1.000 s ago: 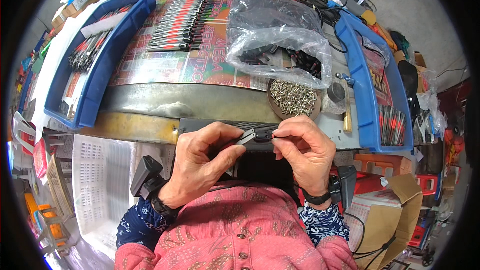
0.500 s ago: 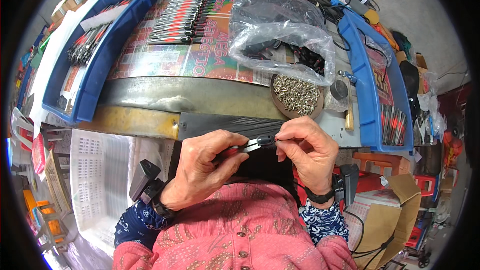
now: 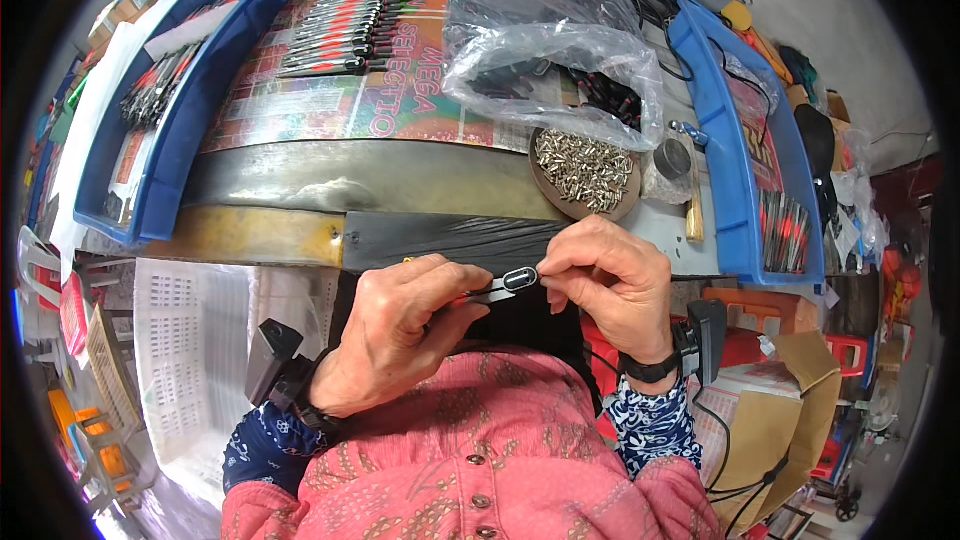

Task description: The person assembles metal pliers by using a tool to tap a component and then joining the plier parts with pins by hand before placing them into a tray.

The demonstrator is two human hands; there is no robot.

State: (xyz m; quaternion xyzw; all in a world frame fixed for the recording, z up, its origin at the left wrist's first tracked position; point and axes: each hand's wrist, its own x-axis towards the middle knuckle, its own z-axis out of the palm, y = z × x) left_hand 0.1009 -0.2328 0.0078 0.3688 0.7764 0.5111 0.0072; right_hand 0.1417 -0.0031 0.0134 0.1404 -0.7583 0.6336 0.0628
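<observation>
My left hand (image 3: 405, 325) is closed round a slim metal tool with a black rounded end (image 3: 520, 280) that has a pale outline. A bit of red shows by the fingers; the rest of the tool is hidden in the palm. My right hand (image 3: 615, 285) has thumb and forefinger pinched together just right of the black end. Whatever lies between those fingertips is too small to make out. Just beyond the right hand, a brown round dish (image 3: 545, 185) holds many small silvery metal cylinders (image 3: 590, 170).
Slim red, black and silver tools (image 3: 345, 25) lie in a row on printed sheeting. A clear plastic bag (image 3: 500, 50) holds dark parts. Blue trays (image 3: 165, 175) (image 3: 715, 140) flank the bench. A white basket (image 3: 190, 360) stands lower left; a cardboard box (image 3: 765, 430) lower right.
The black end of the tool has turned so its pale-outlined face shows. My right fingertips remain pinched beside it. The whole view has shifted slightly.
</observation>
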